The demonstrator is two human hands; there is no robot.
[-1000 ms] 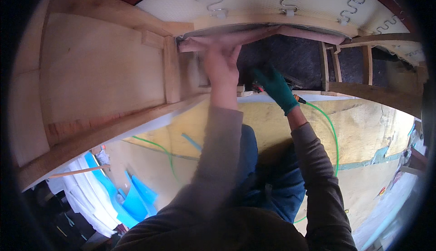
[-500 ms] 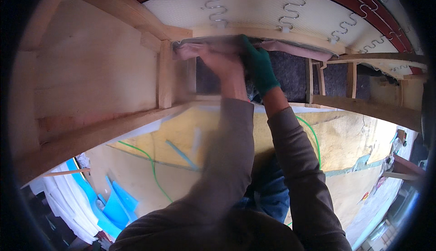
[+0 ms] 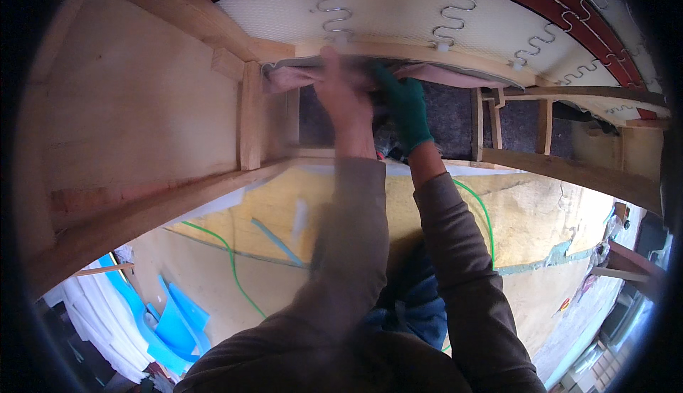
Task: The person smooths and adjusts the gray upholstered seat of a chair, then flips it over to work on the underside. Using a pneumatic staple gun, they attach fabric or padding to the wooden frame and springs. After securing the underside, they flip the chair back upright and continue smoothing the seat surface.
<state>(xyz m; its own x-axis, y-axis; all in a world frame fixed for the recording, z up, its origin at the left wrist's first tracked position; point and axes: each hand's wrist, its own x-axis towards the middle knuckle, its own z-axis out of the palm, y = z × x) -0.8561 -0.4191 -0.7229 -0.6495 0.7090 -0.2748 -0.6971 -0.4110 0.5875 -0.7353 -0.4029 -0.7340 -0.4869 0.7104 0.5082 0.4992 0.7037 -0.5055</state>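
Note:
A strip of pinkish fabric [image 3: 445, 74] with a dark edge runs along a pale wooden rail [image 3: 398, 53] of an upholstered furniture frame. My right hand [image 3: 406, 105], in a green glove, is closed on the fabric edge just below the rail. To its left my bare left hand [image 3: 346, 108] is at the same fabric strip, its thumb raised toward the rail. Motion smears the left fingers, so their grip is unclear. Between the hands the fabric looks dark and blurred. Zigzag metal springs [image 3: 331, 5] lie across the white backing beyond the rail.
A plywood panel [image 3: 149, 101] and wooden posts [image 3: 250, 115] stand at the left, with slats [image 3: 545, 126] at the right. Below the frame, a green hose or cord [image 3: 231, 258] crosses the floor. Blue sheet pieces [image 3: 178, 318] and white material [image 3: 99, 315] lie at lower left.
My left hand has shifted slightly left, and its thumb now points up toward the rail. The gloved right hand stays at the fabric. The whole view has shifted a little.

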